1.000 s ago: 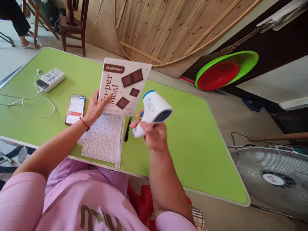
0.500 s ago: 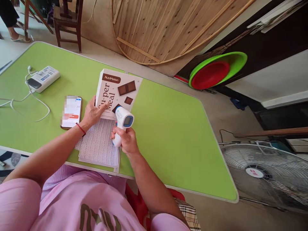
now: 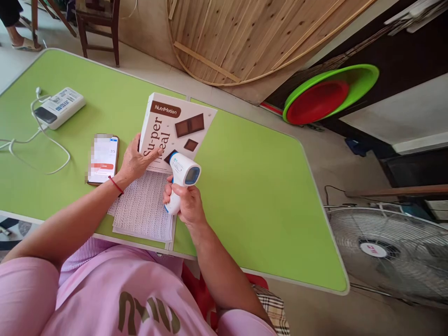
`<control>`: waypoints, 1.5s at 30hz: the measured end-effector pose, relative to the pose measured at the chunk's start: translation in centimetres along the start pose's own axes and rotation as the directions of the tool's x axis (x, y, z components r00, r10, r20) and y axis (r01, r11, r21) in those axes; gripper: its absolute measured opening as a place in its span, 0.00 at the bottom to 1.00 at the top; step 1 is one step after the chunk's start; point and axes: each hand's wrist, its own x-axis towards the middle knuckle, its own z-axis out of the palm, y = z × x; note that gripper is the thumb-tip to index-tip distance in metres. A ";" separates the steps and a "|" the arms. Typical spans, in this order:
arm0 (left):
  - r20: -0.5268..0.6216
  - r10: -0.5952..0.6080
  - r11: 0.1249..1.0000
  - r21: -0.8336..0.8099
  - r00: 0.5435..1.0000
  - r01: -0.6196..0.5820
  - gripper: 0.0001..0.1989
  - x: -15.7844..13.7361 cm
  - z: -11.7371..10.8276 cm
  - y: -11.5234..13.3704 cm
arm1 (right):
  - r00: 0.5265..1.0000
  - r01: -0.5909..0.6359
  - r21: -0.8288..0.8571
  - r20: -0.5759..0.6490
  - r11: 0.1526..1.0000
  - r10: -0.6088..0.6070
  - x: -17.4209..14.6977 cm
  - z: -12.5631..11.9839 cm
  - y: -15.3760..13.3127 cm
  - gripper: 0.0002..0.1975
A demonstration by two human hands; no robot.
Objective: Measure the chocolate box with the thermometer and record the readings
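Observation:
My left hand grips the left side of a white NutriMotion box, thumb across its printed front. The box is tilted up above the table, with chocolate pieces pictured on it. In my right hand is a white and blue infrared thermometer, fingers wrapped round its handle. Its nose is close to the lower part of the box; whether they touch I cannot tell. Its small screen faces me. Below both hands lie printed sheets of paper. Left of my left hand a lit phone lies face up.
A white power bank with a looped white cable sits at the left of the green table. Beyond the right edge stands a fan. Green and red basins lean behind. A wooden chair and a person's foot are at the back left.
The box and the thermometer have shifted slightly to the right in view, and the thermometer is turned a little. Both hands keep their holds. The number on the phone has changed.

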 end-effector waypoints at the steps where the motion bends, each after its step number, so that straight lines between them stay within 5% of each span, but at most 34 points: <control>1: -0.002 -0.003 1.000 0.007 1.000 0.003 0.25 0.0 0.0 -0.1 | 1.000 0.001 0.000 0.003 1.000 -0.001 0.0 0.0 0.0 0.17; 19: 0.045 0.005 1.000 0.030 0.999 -0.006 0.24 0.0 -0.3 0.1 | 1.000 0.003 -0.002 0.005 1.000 -0.003 -0.1 0.1 0.5 0.18; 27: 0.084 0.046 0.936 0.344 0.995 -0.072 0.29 0.4 -1.2 0.7 | 1.000 -0.022 0.016 -0.009 1.000 0.022 -0.2 0.0 0.1 0.19; 34: 0.220 0.002 0.977 0.210 0.975 -0.049 0.29 1.0 -2.7 1.0 | 1.000 -0.026 0.010 -0.001 1.000 0.026 -0.3 0.0 -0.4 0.22; 41: 0.206 -0.079 0.981 0.192 0.975 0.039 0.30 1.3 -2.9 1.0 | 0.998 0.047 0.003 -0.031 0.999 -0.047 0.0 -0.6 -0.3 0.17; 45: 0.215 -0.029 0.988 0.155 0.976 -0.005 0.27 1.3 -2.8 0.9 | 0.995 0.091 -0.053 -0.035 0.994 -0.093 0.3 -1.2 -0.1 0.19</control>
